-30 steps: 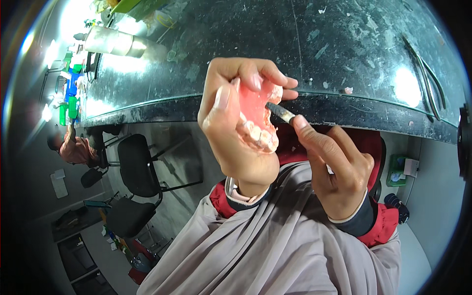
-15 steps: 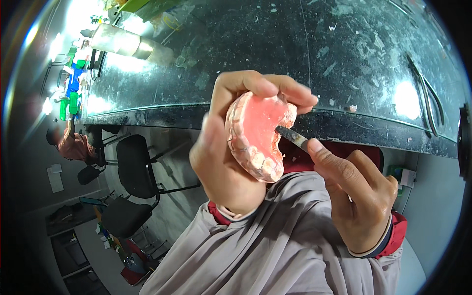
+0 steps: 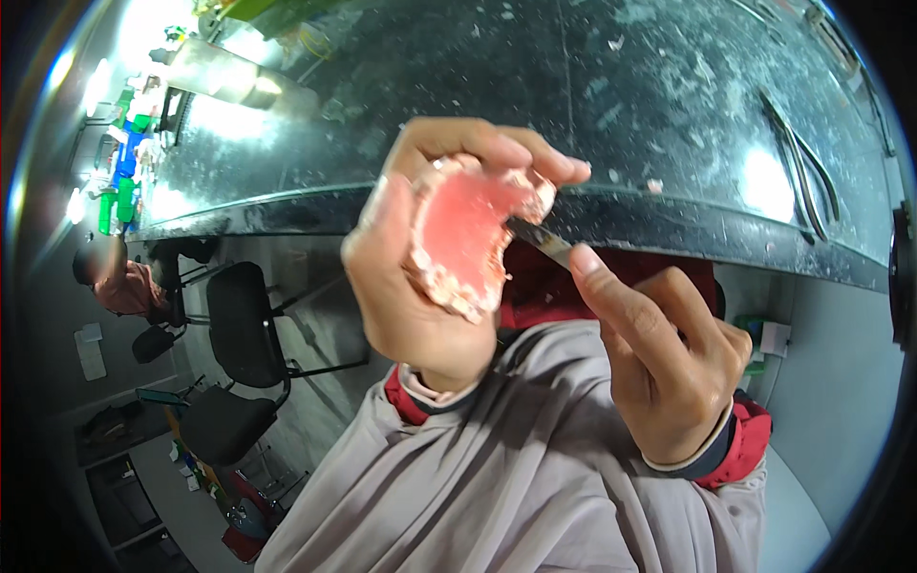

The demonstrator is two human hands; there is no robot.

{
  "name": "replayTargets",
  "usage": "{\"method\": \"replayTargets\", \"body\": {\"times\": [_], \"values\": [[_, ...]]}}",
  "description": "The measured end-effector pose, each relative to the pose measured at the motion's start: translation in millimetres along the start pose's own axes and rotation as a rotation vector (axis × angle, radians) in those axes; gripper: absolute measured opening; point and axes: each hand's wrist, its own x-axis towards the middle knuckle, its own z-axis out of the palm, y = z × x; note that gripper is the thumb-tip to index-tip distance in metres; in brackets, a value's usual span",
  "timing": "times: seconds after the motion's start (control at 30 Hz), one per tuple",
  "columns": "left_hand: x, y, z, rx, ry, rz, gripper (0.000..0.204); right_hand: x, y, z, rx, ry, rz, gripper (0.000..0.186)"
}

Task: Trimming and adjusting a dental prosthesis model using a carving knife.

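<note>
My left hand [image 3: 399, 277] is wrapped round a dental model [image 3: 458, 234], a horseshoe-shaped piece with a smooth pink palate and pale teeth along its rim. The model is held up in front of the bench edge, its pink face turned toward me and its ragged inner edge to the right. In my right hand [image 3: 669, 358] is a small carving knife [image 3: 546, 241], pinched between thumb and fingers. Its dark flat blade meets the ragged pink edge; the handle is mostly hidden in the fingers. Slight blur hides fine detail on the model.
The dark bench top [image 3: 458, 95] is scattered with pale scraps. Metal tongs [image 3: 800, 172] lie at its right, a translucent bottle [image 3: 215, 72] at far left. Black chairs [image 3: 244, 325] and another person [image 3: 129, 282] are at left. Grey cloth [image 3: 458, 487] covers my lap.
The whole view has shifted slightly, so the bench and both hands appear farther left and higher. The model has tilted, showing less of its outer tooth row. The blade stays at the ragged edge.
</note>
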Motion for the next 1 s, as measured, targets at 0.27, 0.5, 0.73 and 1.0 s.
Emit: {"method": "replayTargets", "body": {"times": [0.27,0.5,0.73,1.0], "values": [[0.8,5.2,-6.1,-0.4,-0.096,-0.303,0.035,-6.2,18.6,-20.6,0.296,0.045,-0.094,0.022],[-9.3,-3.4,28.2,-0.811,-0.245,-0.837,0.046,-16.5,41.8,-31.7,0.23,0.214,-0.233,0.05],[-24.3,6.8,50.7,-0.781,-0.183,-0.765,0.063,-6.4,44.5,-36.5,0.179,0.192,-0.396,0.041],[-3.2,7.3,12.0,0.022,-0.873,-0.372,0.108,-7.1,57.5,-21.3,0.677,0.107,-0.349,0.031]]}}
